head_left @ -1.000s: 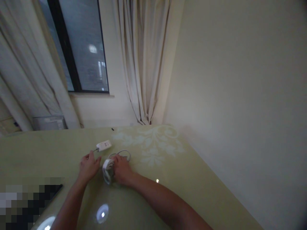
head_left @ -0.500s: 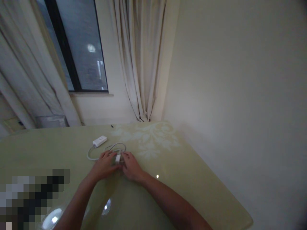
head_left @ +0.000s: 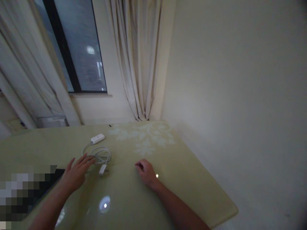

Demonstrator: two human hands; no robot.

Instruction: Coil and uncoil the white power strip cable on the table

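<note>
A white extension cord lies loosely coiled on the table, its cable (head_left: 105, 153) in several loops. Its socket block (head_left: 98, 138) sits behind the coil, and the plug (head_left: 103, 169) lies in front with its prongs pointing right. My left hand (head_left: 78, 172) is at the coil's left side, fingers spread, fingertips over or touching the loops; which of the two I cannot tell. To the right of the plug, my right hand (head_left: 145, 171) rests apart from the cord, fingers curled in with nothing visible in them.
The glossy greenish table (head_left: 192, 188) has a pale leaf pattern. A dark flat object (head_left: 45, 188), partly pixelated, lies at the left. A small black piece (head_left: 110, 126) is near the far edge. Behind stand curtains (head_left: 139, 64), a window (head_left: 81, 48) and a wall (head_left: 227, 80).
Both hands have let go of the plug end and moved apart, left hand leftward, right hand rightward. The plug and the cable loops now lie in full sight, further left.
</note>
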